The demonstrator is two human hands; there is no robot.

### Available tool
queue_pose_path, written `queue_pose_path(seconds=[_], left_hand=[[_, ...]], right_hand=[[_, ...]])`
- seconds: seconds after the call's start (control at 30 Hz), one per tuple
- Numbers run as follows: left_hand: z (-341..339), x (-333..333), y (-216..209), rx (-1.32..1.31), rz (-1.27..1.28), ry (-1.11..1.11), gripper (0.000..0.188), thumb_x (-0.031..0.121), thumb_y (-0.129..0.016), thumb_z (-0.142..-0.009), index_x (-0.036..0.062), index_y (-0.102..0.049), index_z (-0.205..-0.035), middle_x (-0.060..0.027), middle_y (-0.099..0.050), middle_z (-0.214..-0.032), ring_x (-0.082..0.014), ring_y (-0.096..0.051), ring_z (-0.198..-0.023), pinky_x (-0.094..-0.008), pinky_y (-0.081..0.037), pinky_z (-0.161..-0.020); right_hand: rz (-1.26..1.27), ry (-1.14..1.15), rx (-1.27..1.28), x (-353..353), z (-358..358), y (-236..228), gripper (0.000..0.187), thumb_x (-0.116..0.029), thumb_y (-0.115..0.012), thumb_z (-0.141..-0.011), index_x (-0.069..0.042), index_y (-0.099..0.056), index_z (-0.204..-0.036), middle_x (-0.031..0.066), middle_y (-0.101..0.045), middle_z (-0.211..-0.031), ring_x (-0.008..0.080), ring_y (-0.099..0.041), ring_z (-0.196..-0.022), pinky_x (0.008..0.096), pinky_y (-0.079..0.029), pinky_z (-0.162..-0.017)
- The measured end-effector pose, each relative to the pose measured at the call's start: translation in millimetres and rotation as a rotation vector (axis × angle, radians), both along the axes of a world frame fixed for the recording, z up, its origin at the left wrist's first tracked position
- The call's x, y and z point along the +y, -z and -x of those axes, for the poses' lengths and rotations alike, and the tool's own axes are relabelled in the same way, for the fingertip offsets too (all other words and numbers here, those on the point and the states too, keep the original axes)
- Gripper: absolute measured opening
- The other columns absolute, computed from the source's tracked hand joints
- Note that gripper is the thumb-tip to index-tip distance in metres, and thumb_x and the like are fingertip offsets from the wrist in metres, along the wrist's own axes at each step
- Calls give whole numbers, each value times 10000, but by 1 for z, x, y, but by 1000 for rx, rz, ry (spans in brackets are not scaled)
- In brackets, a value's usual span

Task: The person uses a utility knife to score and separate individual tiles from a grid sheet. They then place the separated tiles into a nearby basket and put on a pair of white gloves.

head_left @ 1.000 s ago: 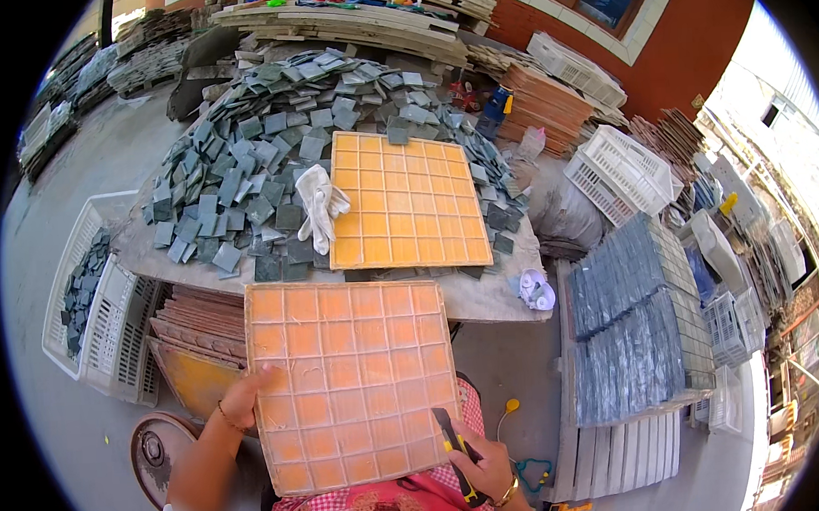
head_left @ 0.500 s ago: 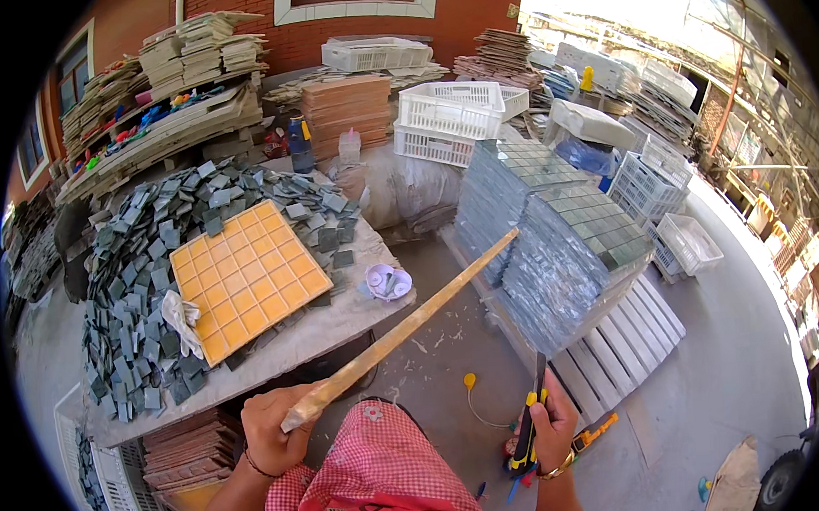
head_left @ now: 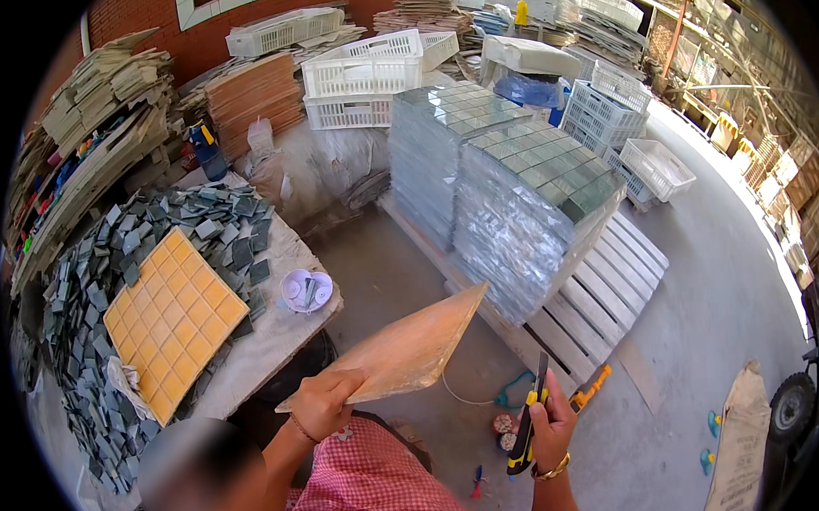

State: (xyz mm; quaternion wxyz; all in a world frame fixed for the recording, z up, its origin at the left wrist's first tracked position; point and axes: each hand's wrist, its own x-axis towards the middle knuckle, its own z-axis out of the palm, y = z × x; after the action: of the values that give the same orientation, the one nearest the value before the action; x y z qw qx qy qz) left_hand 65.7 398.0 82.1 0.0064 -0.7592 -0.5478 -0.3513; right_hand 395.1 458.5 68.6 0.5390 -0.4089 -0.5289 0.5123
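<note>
My left hand (head_left: 322, 404) grips the near left edge of a thin, flat tan board (head_left: 405, 352), tilted so its broad face shows. In my right hand (head_left: 552, 420) is a black-and-yellow utility knife (head_left: 522, 440), its blade end pointing up and apart from the board. To the left, a yellow-orange grid tray (head_left: 177, 322) lies on a heap of small dark tiles (head_left: 79, 329) on the worktable (head_left: 284, 247). A lilac dish (head_left: 295, 303) with small pieces inside sits near the table's right edge. A crumpled white glove (head_left: 123, 382) rests against the tray.
A plastic-wrapped stack of tiles (head_left: 519, 242) stands on a slatted pallet (head_left: 616, 269) ahead. Behind it are white crates (head_left: 362, 75). An orange-handled tool (head_left: 591, 390) lies on the floor beside the pallet. A blurred dark round shape (head_left: 200, 475) covers the lower left.
The board has turned from nearly edge-on to showing its broad face, and my left hand has moved right and up. The view has shifted right. The knife stays in my right hand.
</note>
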Motion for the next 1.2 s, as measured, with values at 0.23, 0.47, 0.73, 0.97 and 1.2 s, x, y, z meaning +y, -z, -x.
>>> queue_pose_path(seconds=[0.23, 0.47, 0.73, 0.97, 1.2], left_hand=[[30, 42, 122, -196, 401, -165, 315, 12, -643, -714, 48, -655, -1027, -157, -664, -943, -332, -650, -819, -375, -533, -700], [35, 55, 206, -137, 794, -260, 242, 147, -620, -824, 78, -667, -1050, -178, -656, -934, -357, -637, -839, -390, -516, -737], [24, 53, 130, -111, 609, -214, 240, 93, -569, -819, 78, -638, -1048, -172, -655, -938, -347, -628, -844, -433, -506, -741], [34, -66, 2, -796, 267, -460, 218, 89, -634, -846, 32, -653, -1055, -97, -691, -958, -223, -666, -818, -327, -520, -710], [19, -240, 5, -1986, -261, -394, 477, 97, -627, -849, 11, -458, -1287, -101, -579, -1210, -251, -570, -1095, -438, -465, -941]], right_hand=[[33, 32, -51, 23, 5, 29, 497, 14, -523, -860, 13, -429, -1348, 85, -614, -815, 115, -587, -617, 244, -520, -508], [38, 26, -204, 29, 20, 50, 499, 1, -551, -851, 14, -443, -1338, 77, -619, -820, 102, -574, -605, 238, -515, -507], [88, 60, -102, 24, 12, 48, 497, -72, -570, -857, 26, -449, -1330, 51, -598, -786, 95, -559, -566, 232, -495, -501], [-197, 152, -345, 11, 37, -16, 221, -81, -560, -844, -7, -574, -1052, 44, -532, -845, 153, -489, -750, 279, -436, -680], [-77, -19, -349, -39, 86, -72, 191, -79, -523, -859, 27, -604, -996, 69, -557, -843, 176, -515, -770, 311, -444, -719]])
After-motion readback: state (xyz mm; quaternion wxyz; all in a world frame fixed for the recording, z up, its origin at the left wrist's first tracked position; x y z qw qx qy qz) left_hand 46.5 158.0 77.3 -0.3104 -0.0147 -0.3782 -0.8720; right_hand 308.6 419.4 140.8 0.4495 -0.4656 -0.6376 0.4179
